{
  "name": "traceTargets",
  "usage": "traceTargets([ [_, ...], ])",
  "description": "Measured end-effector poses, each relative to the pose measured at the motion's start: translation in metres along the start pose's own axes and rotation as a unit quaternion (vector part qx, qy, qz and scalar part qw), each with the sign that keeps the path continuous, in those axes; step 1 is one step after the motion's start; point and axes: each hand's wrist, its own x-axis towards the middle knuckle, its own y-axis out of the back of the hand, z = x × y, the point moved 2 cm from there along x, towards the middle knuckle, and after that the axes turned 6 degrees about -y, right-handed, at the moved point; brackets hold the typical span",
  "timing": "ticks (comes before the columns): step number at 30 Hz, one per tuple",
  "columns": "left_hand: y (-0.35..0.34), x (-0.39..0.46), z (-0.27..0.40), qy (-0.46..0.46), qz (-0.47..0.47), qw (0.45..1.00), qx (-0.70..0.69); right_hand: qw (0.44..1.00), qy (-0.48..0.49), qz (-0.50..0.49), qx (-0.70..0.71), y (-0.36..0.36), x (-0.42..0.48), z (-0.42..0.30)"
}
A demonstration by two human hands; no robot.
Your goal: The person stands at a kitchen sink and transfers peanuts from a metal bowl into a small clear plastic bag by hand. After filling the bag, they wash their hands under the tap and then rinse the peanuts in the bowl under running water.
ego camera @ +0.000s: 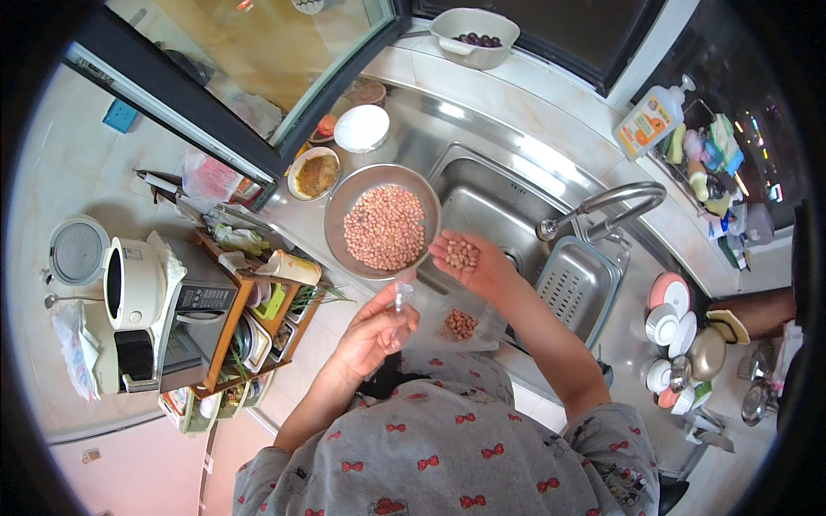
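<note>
My right hand (470,263) is palm up beside the rim of a round metal pan, with a small heap of peanuts (461,255) in its palm. The pan (335,222) stands on the steel counter left of the sink and holds a broad layer of pinkish shelled peanuts (385,227). My left hand (381,326) grips the gathered top of a clear plastic bag (423,322) in front of the pan. More peanuts (459,324) lie in the lower part of the bag, close to my shirt front.
A steel sink (490,206) with a curved faucet (603,203) and a perforated drainer basket (574,290) lies to the right. A white bowl (361,128) and a bowl of brown sauce (314,174) stand behind the pan. An open window frame (335,80) reaches over the counter's left side. Stacked dishes (671,329) stand far right.
</note>
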Motion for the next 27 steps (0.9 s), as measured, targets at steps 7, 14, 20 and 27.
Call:
traceTargets([
  [7, 0.003, -0.012, -0.002, 0.002, -0.011, 1.0, -0.016, 0.999, -0.026, -0.012, -0.028, 0.016, 0.106, 0.006],
  [14, 0.009, -0.016, 0.004, -0.007, -0.025, 1.0, -0.009, 0.98, 0.029, 0.142, -0.138, 0.021, 0.16, 0.019],
  [20, 0.009, -0.011, 0.007, 0.002, -0.037, 0.999, -0.007, 0.984, 0.041, 0.119, -0.127, 0.04, 0.147, 0.004],
  [27, 0.011, -0.006, 0.009, 0.011, -0.038, 0.999, 0.001, 0.983, 0.122, -0.054, -0.129, 0.044, 0.066, -0.029],
])
